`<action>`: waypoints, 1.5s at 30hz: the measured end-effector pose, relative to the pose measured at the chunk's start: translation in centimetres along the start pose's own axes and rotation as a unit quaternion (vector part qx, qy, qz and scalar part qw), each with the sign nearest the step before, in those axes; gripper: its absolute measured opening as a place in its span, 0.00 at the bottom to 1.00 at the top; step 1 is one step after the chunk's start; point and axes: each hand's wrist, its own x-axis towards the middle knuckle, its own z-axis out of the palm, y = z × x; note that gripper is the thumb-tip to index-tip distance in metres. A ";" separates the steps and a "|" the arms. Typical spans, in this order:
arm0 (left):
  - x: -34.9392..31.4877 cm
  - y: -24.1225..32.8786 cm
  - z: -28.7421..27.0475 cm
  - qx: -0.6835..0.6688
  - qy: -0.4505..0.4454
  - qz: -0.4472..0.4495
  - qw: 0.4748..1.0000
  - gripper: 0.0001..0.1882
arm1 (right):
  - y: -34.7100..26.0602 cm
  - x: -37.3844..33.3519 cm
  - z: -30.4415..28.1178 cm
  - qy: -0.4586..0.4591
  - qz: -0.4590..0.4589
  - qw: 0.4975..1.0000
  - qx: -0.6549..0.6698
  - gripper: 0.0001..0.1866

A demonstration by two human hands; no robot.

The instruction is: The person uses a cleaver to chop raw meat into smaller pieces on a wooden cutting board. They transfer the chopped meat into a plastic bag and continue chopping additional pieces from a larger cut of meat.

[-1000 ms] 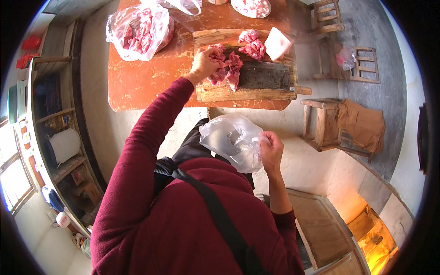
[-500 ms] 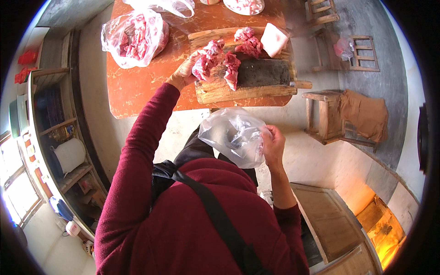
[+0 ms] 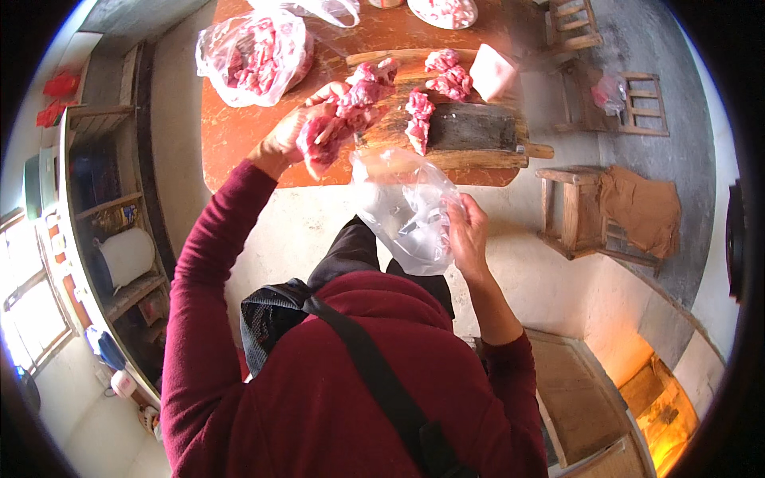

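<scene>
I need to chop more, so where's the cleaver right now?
The cleaver lies flat on the cutting board, right of the meat pieces.

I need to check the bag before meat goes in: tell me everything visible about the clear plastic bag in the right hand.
The clear plastic bag is thin, crinkled and see-through, and looks empty. It hangs below the table edge, its mouth up near the cutting board's front edge. The right hand pinches its right side. The left hand, holding raw meat, is beside its mouth, apart.

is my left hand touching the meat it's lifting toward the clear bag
Touching. The head view shows the left hand closed around raw meat chunks, lifted off the cutting board toward the clear bag.
</scene>
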 end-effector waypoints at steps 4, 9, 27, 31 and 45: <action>-5.6 3.6 3.4 -0.027 0.010 -0.040 0.999 0.31 | -1.1 1.2 4.0 -0.032 -0.058 0.997 -0.024 0.10; -10.8 5.0 1.6 -0.076 0.034 -0.133 0.988 0.21 | -1.5 3.9 9.3 -0.108 -0.133 0.985 -0.022 0.09; -11.1 1.5 -8.6 -0.212 0.314 -0.186 0.907 0.14 | -1.3 6.5 23.0 -0.107 -0.309 0.923 -0.204 0.12; -11.2 -3.6 -15.5 -0.199 0.272 -0.179 0.924 0.14 | -2.2 6.2 23.7 -0.117 -0.272 0.933 -0.204 0.12; -11.7 3.4 -10.0 0.025 0.343 -0.109 0.933 0.30 | -0.6 7.1 21.3 -0.054 -0.270 0.944 -0.182 0.08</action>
